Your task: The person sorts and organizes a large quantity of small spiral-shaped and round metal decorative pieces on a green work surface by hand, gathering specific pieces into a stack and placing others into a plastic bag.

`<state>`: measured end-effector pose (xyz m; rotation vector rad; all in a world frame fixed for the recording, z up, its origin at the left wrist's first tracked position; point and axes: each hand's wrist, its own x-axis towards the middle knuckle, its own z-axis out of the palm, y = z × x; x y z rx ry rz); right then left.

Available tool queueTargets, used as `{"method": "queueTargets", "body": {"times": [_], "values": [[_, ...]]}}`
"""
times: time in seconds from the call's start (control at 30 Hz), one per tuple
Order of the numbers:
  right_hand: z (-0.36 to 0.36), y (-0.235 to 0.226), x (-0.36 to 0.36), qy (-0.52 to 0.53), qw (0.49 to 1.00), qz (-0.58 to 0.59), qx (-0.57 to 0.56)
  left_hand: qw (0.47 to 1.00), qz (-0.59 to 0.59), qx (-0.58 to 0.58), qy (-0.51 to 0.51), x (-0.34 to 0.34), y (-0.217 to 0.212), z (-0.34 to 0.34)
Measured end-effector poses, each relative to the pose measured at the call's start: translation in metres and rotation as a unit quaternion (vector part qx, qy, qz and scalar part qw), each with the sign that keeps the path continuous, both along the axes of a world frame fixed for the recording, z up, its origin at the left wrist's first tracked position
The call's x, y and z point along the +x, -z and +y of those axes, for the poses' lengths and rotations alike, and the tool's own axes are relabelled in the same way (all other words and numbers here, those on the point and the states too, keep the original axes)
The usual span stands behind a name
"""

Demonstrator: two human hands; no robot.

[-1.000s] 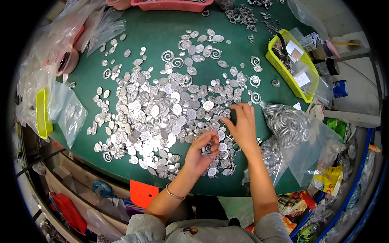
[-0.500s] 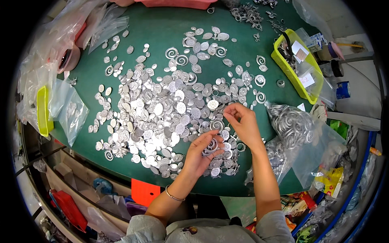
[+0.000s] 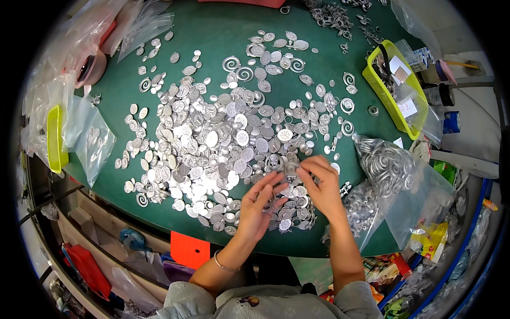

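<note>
Sorting through silver medallions point(image 3: 212, 143) on a green table point(image 3: 212, 32). Right hand point(image 3: 324, 189) pinches one piece; left hand point(image 3: 257, 210) lies open, fingers spread. Next probably calls for careful separating.

Along the right edge of your green table point(image 3: 212, 21) sits a yellow basket point(image 3: 383, 95) with paper slips and small parts inside. Just off that edge stand a few small bottles and jars point(image 3: 438, 93). Near the front right corner you have clear plastic bags point(image 3: 390, 170) stuffed with silver spiral pieces. A heap of small metal rings point(image 3: 329, 13) lies at the far edge. On the left edge you see a yellow tray point(image 3: 53, 138) and, just beside it, a clear bag point(image 3: 93, 138). More clear bags point(image 3: 143, 24) crowd the far left corner. Below the front edge hangs an orange card point(image 3: 190, 250).
</note>
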<state>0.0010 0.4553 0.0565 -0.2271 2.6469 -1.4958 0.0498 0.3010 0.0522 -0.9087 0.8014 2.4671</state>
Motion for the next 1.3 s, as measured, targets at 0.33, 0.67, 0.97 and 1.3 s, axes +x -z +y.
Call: {"method": "queueTargets", "body": {"times": [0.33, 0.67, 0.97, 1.3], "values": [[-0.034, 0.016, -0.003, -0.022, 0.974, 0.118, 0.194, 0.982, 0.054, 0.179, 0.029, 0.024, 0.036, -0.023], [-0.026, -0.014, 0.017, 0.028, 0.957, -0.216, -0.194, 0.996, 0.061, 0.055, -0.025, 0.014, 0.006, -0.019], [-0.019, 0.022, -0.042, -0.037, 0.953, 0.136, 0.267, 0.976, 0.062, 0.205, 0.050, 0.021, 0.031, -0.022], [-0.003, 0.020, -0.022, 0.084, 0.970, 0.172, 0.150, 0.986, 0.038, 0.158, 0.041, 0.023, 0.025, -0.029]]}}
